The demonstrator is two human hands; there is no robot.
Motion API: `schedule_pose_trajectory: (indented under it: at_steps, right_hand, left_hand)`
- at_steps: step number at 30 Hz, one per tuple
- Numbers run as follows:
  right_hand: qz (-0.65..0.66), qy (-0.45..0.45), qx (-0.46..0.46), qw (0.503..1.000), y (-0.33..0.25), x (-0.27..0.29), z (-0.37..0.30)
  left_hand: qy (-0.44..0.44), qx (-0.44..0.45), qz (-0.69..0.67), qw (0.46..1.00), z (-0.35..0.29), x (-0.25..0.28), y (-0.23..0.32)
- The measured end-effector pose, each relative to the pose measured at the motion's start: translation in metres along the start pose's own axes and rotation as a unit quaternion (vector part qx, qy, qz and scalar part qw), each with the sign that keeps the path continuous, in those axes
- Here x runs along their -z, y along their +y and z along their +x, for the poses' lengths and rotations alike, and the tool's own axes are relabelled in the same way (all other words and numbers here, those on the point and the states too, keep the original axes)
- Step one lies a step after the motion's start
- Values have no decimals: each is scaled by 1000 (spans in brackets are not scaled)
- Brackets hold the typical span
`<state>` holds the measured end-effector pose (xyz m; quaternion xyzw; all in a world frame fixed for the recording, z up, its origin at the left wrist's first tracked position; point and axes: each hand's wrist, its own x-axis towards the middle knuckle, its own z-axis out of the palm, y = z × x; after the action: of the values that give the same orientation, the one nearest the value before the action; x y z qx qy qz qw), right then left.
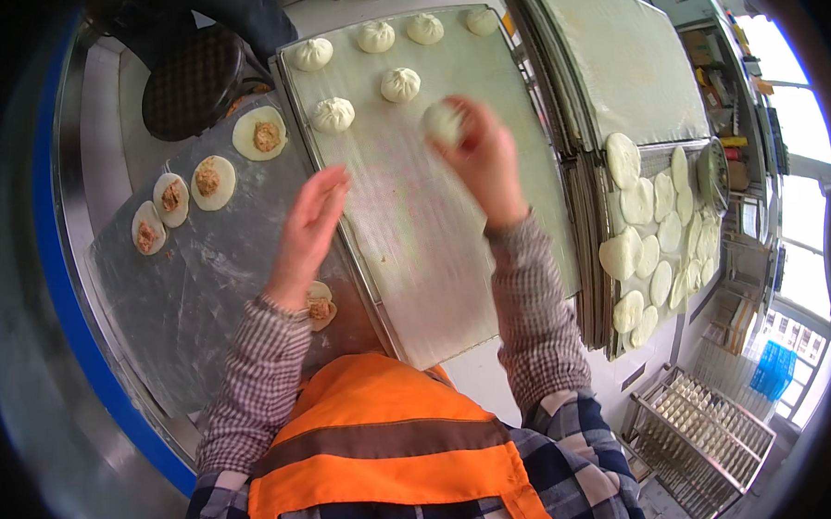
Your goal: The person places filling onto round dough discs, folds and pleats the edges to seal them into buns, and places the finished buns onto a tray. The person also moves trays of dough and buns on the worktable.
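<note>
My right hand (481,159) is closed around a pleated bun (443,122) above the tray (425,259); motion blurs both. Several finished buns, such as one pleated bun (400,85), sit in the tray's far part. My left hand (310,227) hovers over the tray's left edge, fingers stretched out and holding nothing. Left of the tray, on the dark floured worktop (222,286), lie several flat dough wrappers with filling, among them a filled wrapper (213,183) and another filled wrapper (321,308), partly hidden behind my left wrist.
At the right stand tall stacks of trays (620,56), with several plain dough rounds (624,160) laid out in front. A dark round stool (193,84) is at the far left, beside a person's dark-clothed legs (247,16). A loaded metal rack (701,432) stands lower right.
</note>
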<state>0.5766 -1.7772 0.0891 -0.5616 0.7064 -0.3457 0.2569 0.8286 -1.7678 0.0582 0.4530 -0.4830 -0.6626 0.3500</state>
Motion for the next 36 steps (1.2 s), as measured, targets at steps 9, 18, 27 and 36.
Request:
schedule_pose_trajectory:
  at_steps: [9, 18, 27, 36]
  right_hand:
    - [-142, 53, 35, 988, 95, -26, 115]
    - [-26, -10, 48, 998, 38, -19, 15]
    - [81, -133, -15, 988, -16, -78, -134]
    - [11, -158, 0, 987, -43, -136, -205]
  left_hand:
    - [32, 47, 533, 844, -113, 85, -69]
    - [-48, 188, 476, 858, -92, 69, -51]
    - [-51, 63, 543, 836, -105, 64, -75]
    - [-70, 33, 542, 837, -103, 63, -85]
